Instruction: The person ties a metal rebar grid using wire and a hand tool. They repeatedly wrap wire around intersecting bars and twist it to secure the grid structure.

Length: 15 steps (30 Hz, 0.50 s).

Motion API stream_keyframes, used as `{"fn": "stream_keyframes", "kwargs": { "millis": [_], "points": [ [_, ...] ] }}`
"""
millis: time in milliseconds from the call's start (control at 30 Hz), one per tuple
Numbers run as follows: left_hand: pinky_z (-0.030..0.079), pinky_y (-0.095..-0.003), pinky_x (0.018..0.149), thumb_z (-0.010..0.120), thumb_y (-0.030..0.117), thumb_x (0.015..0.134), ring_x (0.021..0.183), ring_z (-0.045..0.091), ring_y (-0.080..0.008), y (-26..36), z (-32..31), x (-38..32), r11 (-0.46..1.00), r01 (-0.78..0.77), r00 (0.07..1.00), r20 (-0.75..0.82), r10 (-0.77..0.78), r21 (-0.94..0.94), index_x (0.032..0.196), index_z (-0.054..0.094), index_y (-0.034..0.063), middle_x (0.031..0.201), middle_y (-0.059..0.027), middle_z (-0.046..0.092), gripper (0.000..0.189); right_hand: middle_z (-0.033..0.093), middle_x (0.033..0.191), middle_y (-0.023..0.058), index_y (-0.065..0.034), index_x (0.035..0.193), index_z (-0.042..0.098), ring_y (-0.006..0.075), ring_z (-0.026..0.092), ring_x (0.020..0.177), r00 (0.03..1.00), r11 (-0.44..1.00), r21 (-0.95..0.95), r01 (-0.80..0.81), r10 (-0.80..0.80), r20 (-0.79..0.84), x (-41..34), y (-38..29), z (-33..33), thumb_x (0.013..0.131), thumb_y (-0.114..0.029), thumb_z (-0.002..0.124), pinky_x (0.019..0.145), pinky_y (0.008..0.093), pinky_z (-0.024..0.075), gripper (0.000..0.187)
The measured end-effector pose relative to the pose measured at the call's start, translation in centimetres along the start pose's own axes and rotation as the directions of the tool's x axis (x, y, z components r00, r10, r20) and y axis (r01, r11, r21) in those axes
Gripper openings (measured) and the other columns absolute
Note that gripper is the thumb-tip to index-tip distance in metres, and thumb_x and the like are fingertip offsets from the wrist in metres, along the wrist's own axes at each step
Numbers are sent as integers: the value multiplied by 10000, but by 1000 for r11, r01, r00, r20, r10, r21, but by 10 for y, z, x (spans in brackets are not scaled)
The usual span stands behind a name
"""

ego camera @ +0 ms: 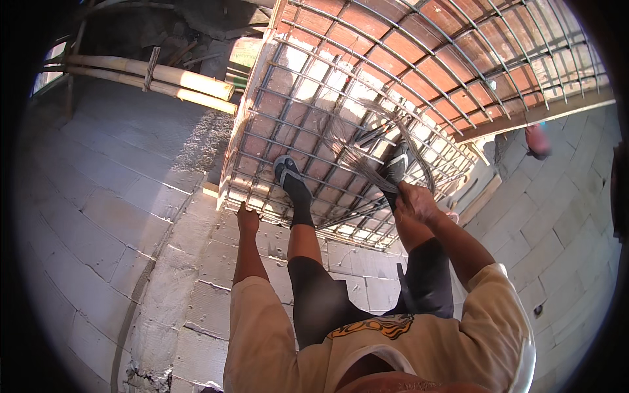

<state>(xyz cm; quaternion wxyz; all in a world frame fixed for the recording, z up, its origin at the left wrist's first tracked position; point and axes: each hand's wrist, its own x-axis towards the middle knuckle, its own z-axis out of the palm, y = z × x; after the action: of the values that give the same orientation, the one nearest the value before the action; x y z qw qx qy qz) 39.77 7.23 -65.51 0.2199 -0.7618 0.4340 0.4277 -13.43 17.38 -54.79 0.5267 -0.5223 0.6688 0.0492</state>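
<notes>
A bundle of thin tie wire (361, 159) is held in my right hand (416, 200), its loose strands fanning out over the grid. My left hand (248, 216) is at the near left edge of the steel rebar mesh (275, 125), by the timber formwork side (241, 132); whether its fingers grip a bar is unclear. Both my feet, in dark socks and flip-flops (290, 172), stand on the mesh. Beyond my right hand, a dark-handled tool (376, 133) lies near my right foot, partly hidden by wire.
A second rebar grid (417, 54) lies over reddish boards at the upper right. Bamboo poles (157, 78) reach in from the left. Block walls (113, 196) flank the formwork, with a wooden plank (484, 199) at the right. A blurred pink object (537, 141) is near the right wall.
</notes>
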Motion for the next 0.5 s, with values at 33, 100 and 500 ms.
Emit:
{"fn": "stream_keyframes", "kwargs": {
  "millis": [33, 100, 500],
  "points": [
    [488, -428, 904, 547, 189, 909, 1043, 636, -343, 10, 0, -21, 997, -70, 997, 47, 68, 27, 1391, 475, 20, 1135, -232, 651, 516, 662, 829, 216, -36, 992, 517, 413, 654, 809, 1000, 1000, -17, 12, -12, -20, -8, -17, -21, 861, -294, 576, 723, 502, 515, 295],
    [498, -414, 854, 543, 253, 949, 936, 661, -322, 3, 13, -55, 982, -184, 974, 126, 189, -50, 1330, 545, 15, 1067, -204, 677, 449, 665, 847, 224, -35, 997, 522, 421, 652, 805, 997, 998, -57, 41, -45, -59, -20, -49, -60, 855, -320, 579, 721, 507, 516, 323],
    [493, -368, 900, 575, 254, 935, 1003, 656, -273, 85, -69, -264, 960, -119, 939, 285, 192, -255, 1279, 607, 95, 1079, -163, 679, 380, 671, 904, 260, -29, 1053, 590, 431, 656, 878, 995, 978, -185, -99, 92, -46, -128, -154, -153, 892, -344, 553, 766, 482, 538, 355]
  ]
}}
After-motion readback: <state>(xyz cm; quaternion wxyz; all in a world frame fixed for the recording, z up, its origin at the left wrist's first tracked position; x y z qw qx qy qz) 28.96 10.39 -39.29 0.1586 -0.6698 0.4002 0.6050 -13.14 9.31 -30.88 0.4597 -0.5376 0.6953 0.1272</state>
